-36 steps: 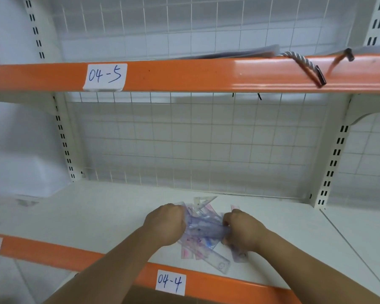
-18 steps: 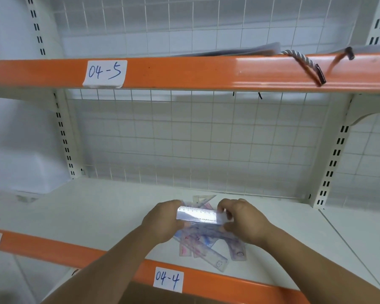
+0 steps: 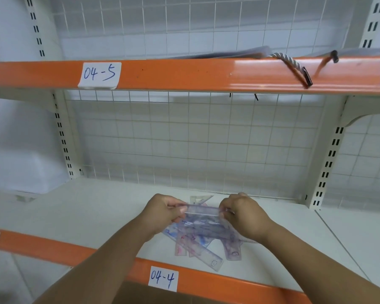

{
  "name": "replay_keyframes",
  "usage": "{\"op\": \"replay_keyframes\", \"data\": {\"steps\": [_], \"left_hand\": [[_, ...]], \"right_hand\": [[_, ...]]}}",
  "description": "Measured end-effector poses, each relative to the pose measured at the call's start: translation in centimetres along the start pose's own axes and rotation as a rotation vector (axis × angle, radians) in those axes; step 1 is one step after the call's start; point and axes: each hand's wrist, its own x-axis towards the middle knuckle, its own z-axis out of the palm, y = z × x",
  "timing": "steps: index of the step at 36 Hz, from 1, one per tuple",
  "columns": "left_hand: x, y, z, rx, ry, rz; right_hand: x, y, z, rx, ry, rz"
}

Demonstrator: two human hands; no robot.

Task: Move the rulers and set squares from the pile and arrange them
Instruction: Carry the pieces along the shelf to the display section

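A pile of clear rulers and set squares (image 3: 198,240) with blue and pink print lies on the white shelf (image 3: 86,211) near its front edge. Above the pile, a clear ruler (image 3: 203,209) is held level between both hands. My left hand (image 3: 162,212) pinches its left end and my right hand (image 3: 242,215) pinches its right end. A set square's corner (image 3: 201,198) pokes out behind the held ruler.
The shelf's orange front rail (image 3: 217,284) carries a label "04-4". An upper orange rail (image 3: 184,74) labelled "04-5" hangs overhead, with a rope handle (image 3: 292,66) draped over it. A wire grid (image 3: 195,139) closes the back. Slotted uprights (image 3: 329,167) stand at both sides.
Both hands left the pile with one clear ruler and raised it a little, turning it level; the view has dipped slightly.
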Motion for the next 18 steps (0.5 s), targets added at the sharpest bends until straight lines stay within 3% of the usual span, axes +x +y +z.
{"op": "replay_keyframes", "data": {"steps": [4, 8, 18], "left_hand": [[-0.29, 0.16, -0.05, -0.018, -0.082, -0.048], [-0.14, 0.15, 0.25, -0.102, -0.044, -0.073], [0.12, 0.39, 0.38, -0.172, 0.059, -0.029]], "right_hand": [[0.01, 0.10, -0.26, -0.005, 0.081, -0.001], [-0.21, -0.01, -0.27, -0.032, 0.138, -0.034], [-0.31, -0.39, -0.45, -0.008, 0.003, -0.009]]}}
